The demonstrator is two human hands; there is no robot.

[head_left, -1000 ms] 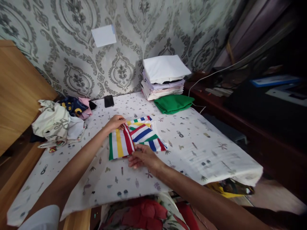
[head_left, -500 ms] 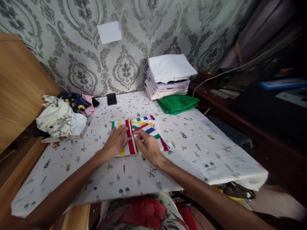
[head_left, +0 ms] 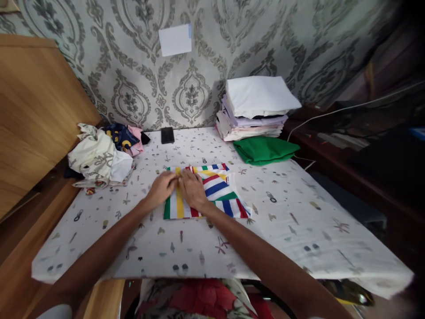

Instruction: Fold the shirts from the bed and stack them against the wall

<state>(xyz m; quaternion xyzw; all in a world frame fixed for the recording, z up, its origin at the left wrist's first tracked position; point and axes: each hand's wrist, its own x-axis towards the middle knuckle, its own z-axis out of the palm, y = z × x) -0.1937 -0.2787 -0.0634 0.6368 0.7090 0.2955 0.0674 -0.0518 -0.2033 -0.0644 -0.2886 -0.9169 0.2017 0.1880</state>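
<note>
While flat on striped cloth [head_left: 219, 188], right hand [head_left: 193, 188] beside half-curled left hand [head_left: 160, 189], its hold unclear.

Hands, quantity two: one left hand [head_left: 161, 190] and one right hand [head_left: 193, 189]. Table [head_left: 282, 243], quantity one. Striped garment [head_left: 217, 190], quantity one. Folded green cloth [head_left: 265, 149], quantity one. Stack of folded fabric [head_left: 253, 122], quantity one; the layers run to several, exact count not determinable. Heap of crumpled clothes [head_left: 94, 155], quantity one; a minimum of three pieces can be distinguished, total not determinable. Flat black item [head_left: 168, 135], quantity one. White sheet [head_left: 175, 40] on the wall, quantity one. Wooden panel [head_left: 40, 102] at the left, quantity one.
</note>
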